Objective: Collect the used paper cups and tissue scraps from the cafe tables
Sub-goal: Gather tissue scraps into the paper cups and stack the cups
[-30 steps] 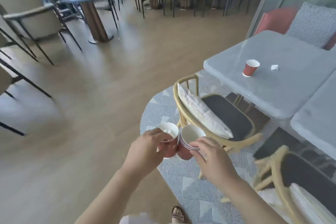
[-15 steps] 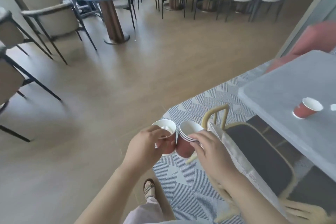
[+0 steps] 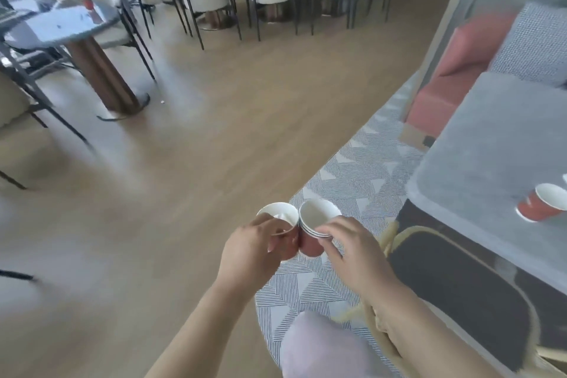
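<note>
Moved: both hands carry their cups as they did half a second back, but the view has swung. The grey counter (image 3: 478, 163) has slid out to 3 o'clock, and the round counter (image 3: 61, 26) looms larger at 10 o'clock.
Left hand: the left hand (image 3: 254, 250) is wrapped round a single cup (image 3: 277, 215) with a tissue scrap (image 3: 280, 217) inside it.
Right hand: the right hand (image 3: 352, 255) pinches the rims of a nested stack of cups (image 3: 319, 213), whose wall touches the single cup.
Meaning for the task: the collected cups sit at centre frame, side by side. My judgement is that the single cup goes into the stack next, which would free one hand for another pickup.
Left to collect: a loose cup (image 3: 541, 204) rests on the grey counter at 3 o'clock, near the frame edge. A far cup (image 3: 88, 3) sits on the round counter at 10 o'clock, well apart from the hands.
Edges: the grey counter's rounded corner juts toward the hands. A dark-seated chair (image 3: 460, 279) fills 4 to 5 o'clock beneath it, its pale frame just beside the right forearm.
Open room: the wood floor (image 3: 214, 132) lies broad from 9 to 12 o'clock, and the patterned rug (image 3: 352, 181) runs under the hands toward 2 o'clock.
</note>
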The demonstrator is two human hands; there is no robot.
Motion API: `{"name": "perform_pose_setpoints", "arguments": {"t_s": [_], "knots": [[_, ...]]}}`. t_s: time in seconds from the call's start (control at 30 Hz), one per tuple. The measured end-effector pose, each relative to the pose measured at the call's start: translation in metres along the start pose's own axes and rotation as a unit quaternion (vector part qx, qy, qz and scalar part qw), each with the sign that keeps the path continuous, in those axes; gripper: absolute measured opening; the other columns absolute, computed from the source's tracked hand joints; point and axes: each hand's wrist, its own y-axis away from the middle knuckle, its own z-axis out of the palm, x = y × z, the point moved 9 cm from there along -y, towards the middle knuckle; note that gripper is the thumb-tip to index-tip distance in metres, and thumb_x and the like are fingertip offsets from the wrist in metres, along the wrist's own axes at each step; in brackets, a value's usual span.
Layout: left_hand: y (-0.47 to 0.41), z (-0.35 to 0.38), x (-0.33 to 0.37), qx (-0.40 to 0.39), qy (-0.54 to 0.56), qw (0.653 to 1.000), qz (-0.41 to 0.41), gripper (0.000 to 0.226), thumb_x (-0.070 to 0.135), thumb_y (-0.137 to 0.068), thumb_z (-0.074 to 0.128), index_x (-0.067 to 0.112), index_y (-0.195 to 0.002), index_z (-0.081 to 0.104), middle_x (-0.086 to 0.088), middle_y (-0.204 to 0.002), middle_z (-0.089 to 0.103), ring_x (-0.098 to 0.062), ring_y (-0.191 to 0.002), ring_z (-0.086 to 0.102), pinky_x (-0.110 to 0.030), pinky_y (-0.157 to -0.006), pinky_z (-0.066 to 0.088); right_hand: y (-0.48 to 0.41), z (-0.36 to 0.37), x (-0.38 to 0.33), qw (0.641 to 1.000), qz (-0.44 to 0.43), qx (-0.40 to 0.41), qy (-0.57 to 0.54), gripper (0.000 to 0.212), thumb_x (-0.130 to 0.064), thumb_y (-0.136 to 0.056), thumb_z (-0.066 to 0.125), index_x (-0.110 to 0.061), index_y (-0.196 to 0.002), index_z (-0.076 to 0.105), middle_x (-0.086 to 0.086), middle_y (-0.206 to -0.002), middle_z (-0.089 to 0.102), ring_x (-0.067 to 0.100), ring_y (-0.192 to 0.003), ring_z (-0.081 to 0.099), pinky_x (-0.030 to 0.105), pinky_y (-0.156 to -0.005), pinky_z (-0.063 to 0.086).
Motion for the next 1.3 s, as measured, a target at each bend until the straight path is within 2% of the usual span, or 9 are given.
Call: {"name": "perform_pose_setpoints", "arguments": {"t_s": [0.13, 0.47, 0.6, 0.73, 0.83, 0.93, 1.03, 1.17, 1.3], "knots": [[-0.089, 0.011, -0.008, -0.031, -0.014, 0.999, 0.039, 0.011, 0.027, -0.080, 0.064, 0.025, -0.089, 0.070, 0.005, -0.093, 0.067, -0.020, -0.077, 0.064, -0.033, -0.061, 0.051, -0.069, 0.003, 0.035, 0.999, 0.037, 0.030, 0.009, 0.010, -0.012, -0.082, 0.068, -0.013, -0.092, 0.067, -0.003, -0.093, 0.064, 0.014, -0.092, 0.057, 0.018, -0.078, 0.041], [-0.300, 0.027, 0.011, -0.066, 0.012, 0.990, 0.121, 0.013, 0.027, -0.081, 0.064, 0.024, -0.092, 0.070, 0.006, -0.095, 0.068, -0.020, -0.077, 0.066, -0.035, -0.063, 0.053, -0.226, -0.033, 0.121, 0.991, 0.086, 0.101, 0.022, 0.011, -0.012, -0.083, 0.067, -0.012, -0.094, 0.066, -0.003, -0.091, 0.064, 0.015, -0.090, 0.057, 0.021, -0.077, 0.043], [-0.352, 0.043, 0.030, -0.084, 0.031, 0.983, 0.160, 0.015, 0.031, -0.079, 0.062, 0.023, -0.088, 0.070, 0.005, -0.089, 0.068, -0.018, -0.074, 0.065, -0.034, -0.059, 0.053, -0.258, -0.055, 0.150, 0.984, 0.111, 0.131, 0.043, 0.011, -0.010, -0.081, 0.068, -0.011, -0.092, 0.066, -0.001, -0.090, 0.065, 0.017, -0.088, 0.058, 0.024, -0.075, 0.046], [-0.402, 0.071, 0.049, -0.119, 0.050, 0.969, 0.211, 0.039, 0.051, -0.075, 0.044, 0.024, -0.085, 0.070, 0.007, -0.084, 0.066, -0.013, -0.071, 0.063, -0.030, -0.058, 0.052, -0.278, -0.074, 0.190, 0.973, 0.152, 0.159, 0.066, 0.010, -0.011, -0.081, 0.069, -0.013, -0.090, 0.066, -0.003, -0.090, 0.065, 0.017, -0.088, 0.059, 0.027, -0.074, 0.049], [-0.441, 0.096, 0.062, -0.146, 0.050, 0.956, 0.248, 0.031, 0.047, -0.076, 0.051, 0.025, -0.087, 0.070, 0.007, -0.086, 0.066, -0.013, -0.075, 0.063, -0.030, -0.059, 0.052, -0.291, -0.084, 0.217, 0.961, 0.191, 0.183, 0.084, 0.009, -0.014, -0.081, 0.069, -0.014, -0.089, 0.066, -0.004, -0.091, 0.065, 0.014, -0.090, 0.058, 0.021, -0.077, 0.045], [-0.479, 0.120, 0.078, -0.184, 0.071, 0.940, 0.279, 0.016, 0.035, -0.078, 0.063, 0.025, -0.088, 0.070, 0.007, -0.091, 0.067, -0.015, -0.080, 0.064, -0.033, -0.063, 0.054, -0.303, -0.096, 0.242, 0.945, 0.233, 0.212, 0.092, 0.009, -0.016, -0.079, 0.071, -0.016, -0.087, 0.066, -0.005, -0.090, 0.064, 0.011, -0.086, 0.056, 0.014, -0.074, 0.040], [-0.514, 0.139, 0.103, -0.222, 0.091, 0.913, 0.331, 0.023, 0.043, -0.078, 0.054, 0.027, -0.088, 0.068, 0.008, -0.091, 0.066, -0.013, -0.080, 0.062, -0.033, -0.065, 0.054, -0.313, -0.110, 0.265, 0.921, 0.280, 0.251, 0.101, 0.011, -0.016, -0.077, 0.072, -0.016, -0.086, 0.066, -0.005, -0.091, 0.064, 0.010, -0.086, 0.056, 0.010, -0.076, 0.036], [-0.554, 0.167, 0.130, -0.254, 0.088, 0.877, 0.398, 0.011, 0.021, -0.080, 0.066, 0.027, -0.089, 0.067, 0.007, -0.094, 0.067, -0.016, -0.087, 0.062, -0.031, -0.070, 0.053, -0.320, -0.125, 0.290, 0.884, 0.339, 0.296, 0.128, 0.014, -0.016, -0.074, 0.075, -0.014, -0.083, 0.064, -0.001, -0.090, 0.064, 0.016, -0.086, 0.058, 0.018, -0.072, 0.040], [-0.562, 0.202, 0.162, -0.307, 0.083, 0.825, 0.467, 0.014, 0.023, -0.078, 0.068, 0.031, -0.090, 0.066, 0.014, -0.092, 0.064, -0.009, -0.088, 0.060, -0.020, -0.074, 0.044, -0.293, -0.131, 0.306, 0.824, 0.427, 0.348, 0.134, 0.019, -0.018, -0.072, 0.077, -0.016, -0.086, 0.064, -0.001, -0.094, 0.064, 0.016, -0.087, 0.058, 0.022, -0.072, 0.043]]}}
